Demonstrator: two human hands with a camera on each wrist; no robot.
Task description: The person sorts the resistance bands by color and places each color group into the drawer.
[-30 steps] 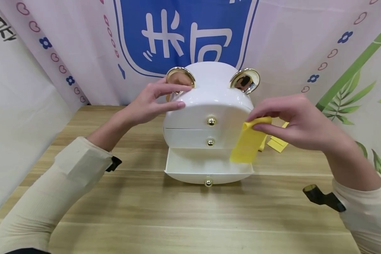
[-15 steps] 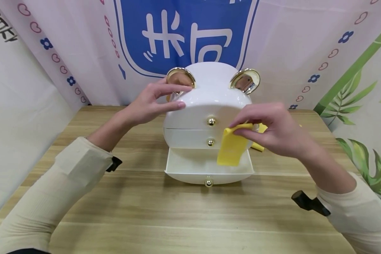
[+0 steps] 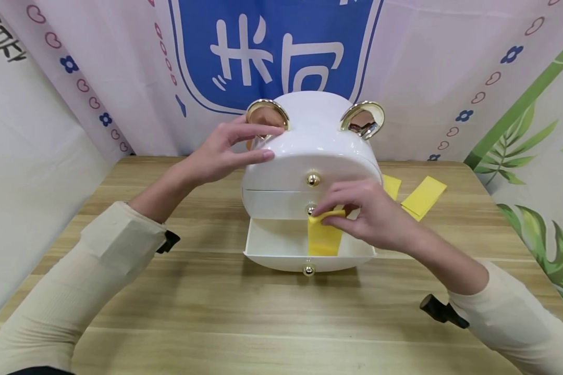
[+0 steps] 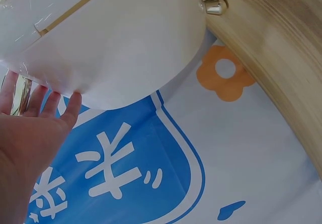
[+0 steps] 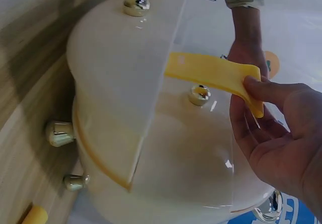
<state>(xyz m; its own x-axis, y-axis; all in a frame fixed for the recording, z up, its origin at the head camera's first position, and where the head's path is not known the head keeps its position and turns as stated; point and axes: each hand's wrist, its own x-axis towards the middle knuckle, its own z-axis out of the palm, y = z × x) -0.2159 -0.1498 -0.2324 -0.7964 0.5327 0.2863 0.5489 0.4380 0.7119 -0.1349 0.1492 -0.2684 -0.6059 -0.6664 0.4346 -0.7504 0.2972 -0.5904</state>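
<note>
A white drawer box with gold knobs and gold-rimmed ears stands on the table, its bottom drawer pulled out. My left hand rests on the box's upper left side by the ear, fingers extended; the left wrist view shows fingertips against the white shell. Between thumb and fingers, my right hand pinches the folded top end of a flat, flexible yellow strip. The strip hangs over the drawer, and in the right wrist view its far end disappears behind the drawer's front wall.
More flat yellow pieces lie on the wooden table to the right of the box, one partly hidden behind it. A printed curtain hangs close behind. Small gold feet support the box.
My right hand has carried the yellow strip leftward and down, from the box's right side to the middle of the open drawer. My left hand has stayed on the box.
</note>
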